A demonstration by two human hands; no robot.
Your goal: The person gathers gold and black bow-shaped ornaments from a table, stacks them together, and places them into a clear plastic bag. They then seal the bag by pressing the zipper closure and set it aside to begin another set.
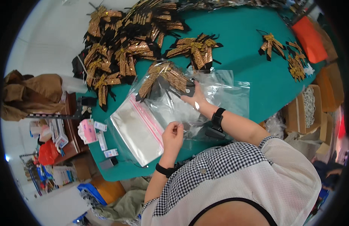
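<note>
A gold sequined bow (pixel 156 77) with black-tipped tails lies in front of me, with clear plastic film over part of it. My right hand (pixel 197 98) has its thumb and fingers closed around the black end of one tail. Closer to my body, my left hand (pixel 173 136) is closed with its fingers curled; whatever it may hold is hidden. Just left of that hand is a stack of clear plastic bags (pixel 133 130) with pink strips along one edge. More loose clear bags (pixel 225 94) spread under and beyond my right wrist.
Heaped gold and black bows (pixel 125 49) cover the far left of the green table (pixel 238 41). Another bow group (pixel 197 49) lies just beyond my work. Small boxes (pixel 103 141) and a tissue pack (pixel 87 131) sit at the left edge; cardboard boxes (pixel 304 109) stand right.
</note>
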